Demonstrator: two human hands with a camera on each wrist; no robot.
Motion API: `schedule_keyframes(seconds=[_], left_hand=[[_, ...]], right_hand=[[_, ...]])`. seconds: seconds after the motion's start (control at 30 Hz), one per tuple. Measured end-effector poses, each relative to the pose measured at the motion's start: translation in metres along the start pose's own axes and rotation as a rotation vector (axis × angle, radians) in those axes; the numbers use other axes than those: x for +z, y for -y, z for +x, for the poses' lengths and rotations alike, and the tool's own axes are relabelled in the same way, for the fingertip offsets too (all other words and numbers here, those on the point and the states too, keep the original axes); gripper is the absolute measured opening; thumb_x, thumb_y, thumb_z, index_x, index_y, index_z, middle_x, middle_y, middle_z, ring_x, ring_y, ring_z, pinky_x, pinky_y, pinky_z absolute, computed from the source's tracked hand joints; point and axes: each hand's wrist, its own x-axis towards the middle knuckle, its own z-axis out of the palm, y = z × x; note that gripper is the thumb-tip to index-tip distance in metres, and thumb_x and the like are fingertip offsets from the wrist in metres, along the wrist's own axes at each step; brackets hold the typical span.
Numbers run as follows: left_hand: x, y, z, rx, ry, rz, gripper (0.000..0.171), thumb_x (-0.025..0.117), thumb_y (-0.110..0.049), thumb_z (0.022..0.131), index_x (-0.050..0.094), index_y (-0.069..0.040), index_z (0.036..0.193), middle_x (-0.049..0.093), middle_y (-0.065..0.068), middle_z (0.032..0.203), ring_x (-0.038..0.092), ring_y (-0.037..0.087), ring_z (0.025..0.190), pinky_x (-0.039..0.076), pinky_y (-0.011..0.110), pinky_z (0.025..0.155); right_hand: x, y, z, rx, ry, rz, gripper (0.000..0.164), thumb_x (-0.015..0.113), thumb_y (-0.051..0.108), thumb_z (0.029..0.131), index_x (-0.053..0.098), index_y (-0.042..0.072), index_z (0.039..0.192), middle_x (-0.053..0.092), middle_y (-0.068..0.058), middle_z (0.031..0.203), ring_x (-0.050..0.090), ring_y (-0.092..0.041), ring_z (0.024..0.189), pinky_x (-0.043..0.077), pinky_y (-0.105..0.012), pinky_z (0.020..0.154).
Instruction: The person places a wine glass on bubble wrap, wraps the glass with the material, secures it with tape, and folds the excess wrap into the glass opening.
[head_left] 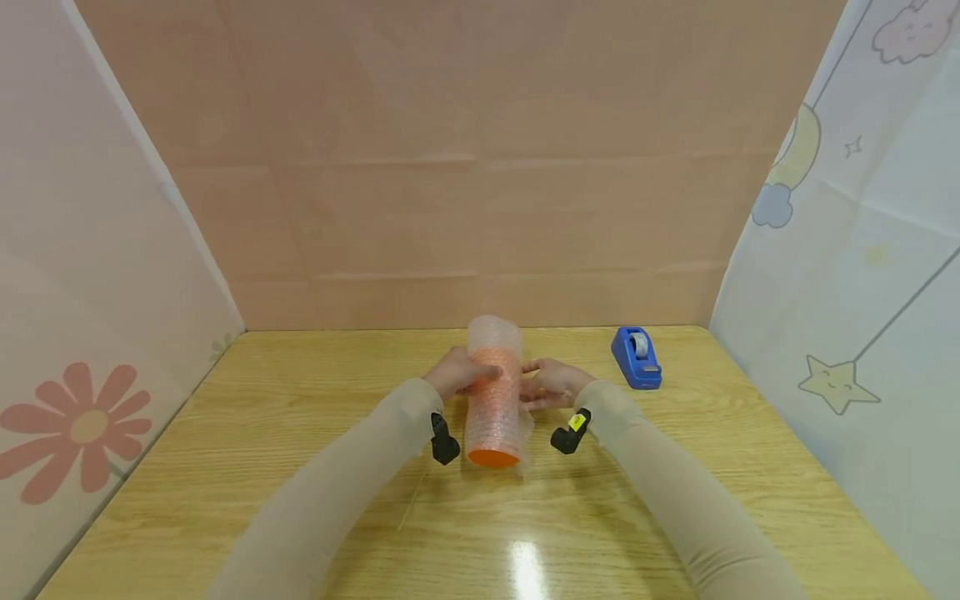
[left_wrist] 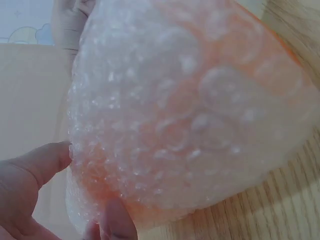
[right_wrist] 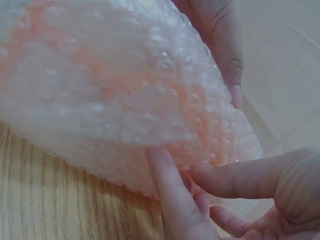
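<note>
An orange cylinder wrapped in bubble wrap (head_left: pixel 495 400) lies lengthwise on the table, its orange end (head_left: pixel 493 458) facing me. My left hand (head_left: pixel 459 372) grips it from the left side, thumb over the top. In the left wrist view, a thumb and fingertips (left_wrist: pixel 119 220) press into the wrap. On the opposite side, my right hand (head_left: pixel 553 383) touches the wrap with fingers spread. The right wrist view has the index fingertip (right_wrist: pixel 159 156) right at a loose edge of the wrap, with the thumb close beside it. Part of the wrap sticks out at the lower right.
A blue tape dispenser (head_left: pixel 637 358) with a roll of tape stands at the back right of the wooden table (head_left: pixel 247 433). Behind the table rises a pinkish-brown backdrop (head_left: pixel 480 208). Printed white panels (head_left: pixel 97 250) flank both sides.
</note>
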Motion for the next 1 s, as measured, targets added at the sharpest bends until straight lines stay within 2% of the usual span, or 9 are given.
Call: schedule_keyframes(seconds=[0.13, 0.27, 0.37, 0.47, 0.63, 0.83, 1.0], left_hand=[[0.002, -0.003, -0.001, -0.045, -0.059, 0.066, 0.061, 0.074, -0.028, 0.085, 0.047, 0.004, 0.13, 0.055, 0.016, 0.122, 0.058, 0.027, 0.104, 0.053, 0.041, 0.091], [0.004, -0.005, -0.002, -0.098, -0.096, 0.094, 0.069, 0.075, -0.033, 0.083, 0.042, 0.002, 0.133, 0.051, 0.016, 0.122, 0.055, 0.029, 0.105, 0.052, 0.043, 0.091], [0.004, -0.004, -0.004, -0.104, -0.072, 0.032, 0.071, 0.074, -0.03, 0.084, 0.037, 0.001, 0.135, 0.05, 0.016, 0.124, 0.055, 0.03, 0.106, 0.052, 0.044, 0.091], [0.002, -0.002, -0.006, -0.088, -0.038, -0.023, 0.072, 0.073, -0.027, 0.085, 0.034, 0.002, 0.137, 0.048, 0.018, 0.128, 0.056, 0.03, 0.109, 0.052, 0.045, 0.09], [-0.003, 0.002, -0.008, -0.077, 0.001, -0.073, 0.076, 0.072, -0.026, 0.086, 0.029, 0.003, 0.142, 0.045, 0.019, 0.134, 0.056, 0.031, 0.112, 0.053, 0.045, 0.089], [-0.01, 0.006, -0.006, -0.098, 0.038, -0.081, 0.069, 0.07, -0.027, 0.087, 0.035, 0.003, 0.138, 0.049, 0.018, 0.132, 0.057, 0.031, 0.111, 0.052, 0.045, 0.091], [-0.015, 0.011, -0.001, -0.113, 0.064, -0.092, 0.061, 0.069, -0.025, 0.089, 0.04, 0.006, 0.132, 0.051, 0.015, 0.121, 0.057, 0.023, 0.093, 0.053, 0.035, 0.082]], right_hand=[[0.001, 0.001, -0.001, -0.002, 0.001, -0.009, 0.058, 0.052, -0.007, 0.095, 0.025, 0.002, 0.146, 0.054, -0.014, 0.106, 0.059, -0.019, 0.084, 0.058, -0.028, 0.072], [0.001, 0.001, -0.002, -0.004, 0.004, 0.0, 0.058, 0.052, -0.007, 0.095, 0.025, 0.001, 0.145, 0.053, -0.014, 0.108, 0.058, -0.02, 0.085, 0.058, -0.028, 0.073], [0.0, 0.0, -0.002, -0.013, 0.016, 0.009, 0.052, 0.052, -0.006, 0.095, 0.03, -0.002, 0.142, 0.054, -0.014, 0.108, 0.06, -0.019, 0.086, 0.058, -0.03, 0.077], [-0.003, -0.004, -0.002, -0.027, 0.03, 0.006, 0.042, 0.053, -0.004, 0.095, 0.04, -0.008, 0.135, 0.058, -0.012, 0.106, 0.063, -0.019, 0.087, 0.058, -0.032, 0.08], [-0.007, -0.011, 0.0, -0.054, 0.054, -0.066, 0.035, 0.059, 0.003, 0.094, 0.054, -0.011, 0.126, 0.067, -0.009, 0.101, 0.066, -0.018, 0.088, 0.057, -0.032, 0.085], [-0.01, -0.016, 0.0, -0.041, 0.109, -0.091, 0.046, 0.059, 0.017, 0.097, 0.048, -0.007, 0.135, 0.067, -0.018, 0.116, 0.068, -0.024, 0.098, 0.055, -0.037, 0.091], [-0.01, -0.018, 0.004, -0.073, 0.189, -0.053, 0.052, 0.054, 0.016, 0.1, 0.038, -0.01, 0.141, 0.057, -0.027, 0.129, 0.065, -0.031, 0.106, 0.052, -0.043, 0.095]])
